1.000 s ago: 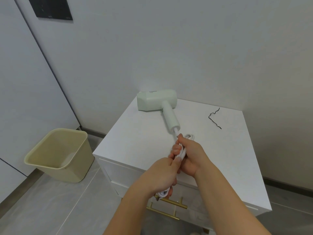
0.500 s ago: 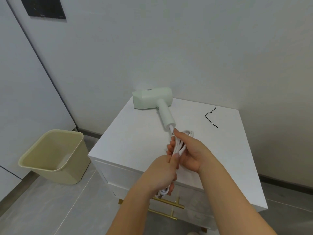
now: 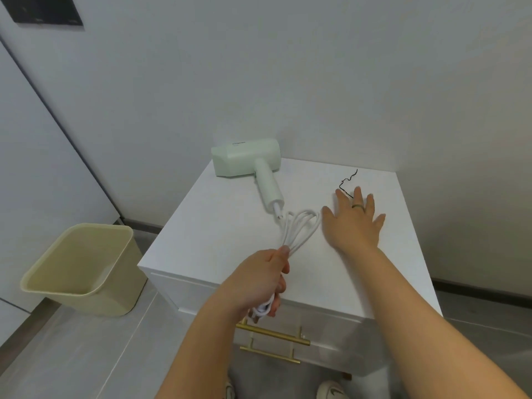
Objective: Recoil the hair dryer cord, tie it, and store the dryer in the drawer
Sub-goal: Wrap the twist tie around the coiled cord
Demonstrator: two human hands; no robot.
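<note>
Home interior, prob. a bedroom or dressing corner, w/ plain white walls [image 3: 288, 67]. Signs: a white drawer cabinet [image 3: 230, 226] w/ gold bar handles [image 3: 273, 334], a pale-green hair dryer [image 3: 244, 161] on top, and a beige waste bin [image 3: 115, 300] beside it on grey floor tiles [image 3: 72, 355] (dark skirting along the wall). Dark panel [image 3: 46, 10] at top left is too cropped to identify.

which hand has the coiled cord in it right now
The left hand grips the white coiled cord. The right hand is open, fingers spread, by the thin black tie, holding nothing.
</note>
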